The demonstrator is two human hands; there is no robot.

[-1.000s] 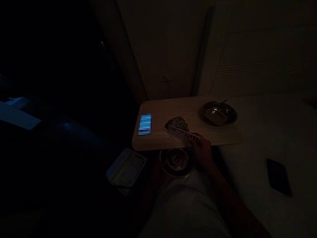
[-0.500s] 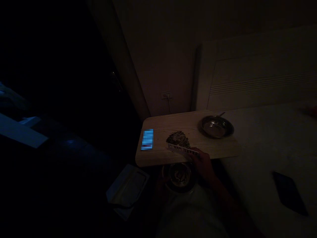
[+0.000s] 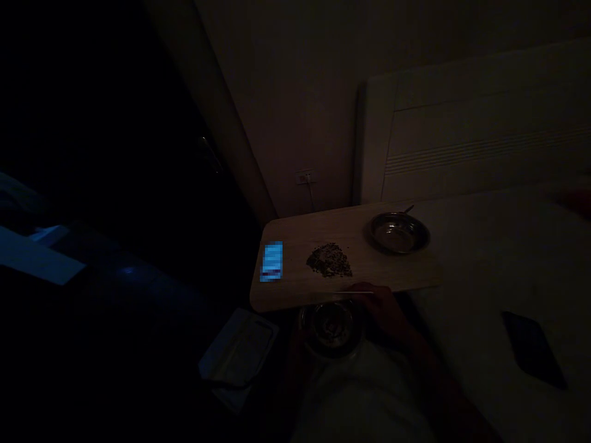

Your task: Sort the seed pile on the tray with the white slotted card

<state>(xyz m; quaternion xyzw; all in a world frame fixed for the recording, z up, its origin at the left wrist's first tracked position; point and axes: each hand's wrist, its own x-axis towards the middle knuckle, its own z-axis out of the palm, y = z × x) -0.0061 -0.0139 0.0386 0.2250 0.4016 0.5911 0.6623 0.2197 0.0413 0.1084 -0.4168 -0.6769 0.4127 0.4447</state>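
The room is very dark. On the wooden table (image 3: 295, 295) lies a loose heap of small dark seeds or grains (image 3: 329, 260). My right hand (image 3: 376, 301) is closed on a thin flat card (image 3: 353, 293), seen nearly edge-on at the table's front edge. Below that edge is a round metal bowl (image 3: 355, 347), with some dark matter inside. At the bowl's left side my left hand (image 3: 302, 344) grips the rim, its fingers mostly lost in shadow. A second metal bowl (image 3: 399, 232) with a handle sticking out stands at the table's right end.
A lit phone (image 3: 271, 261) lies on the table's left end. A pale box-like object (image 3: 237, 357) is low at the left. To the right, a dark tablet-like thing (image 3: 534, 351) lies on a bed (image 3: 480, 271). A wall socket (image 3: 305, 178) with a plugged cable is behind.
My right hand has drawn the card from the heap back to the table's front edge and turned it nearly edge-on. The heap stays on the table. The view shifts slightly.
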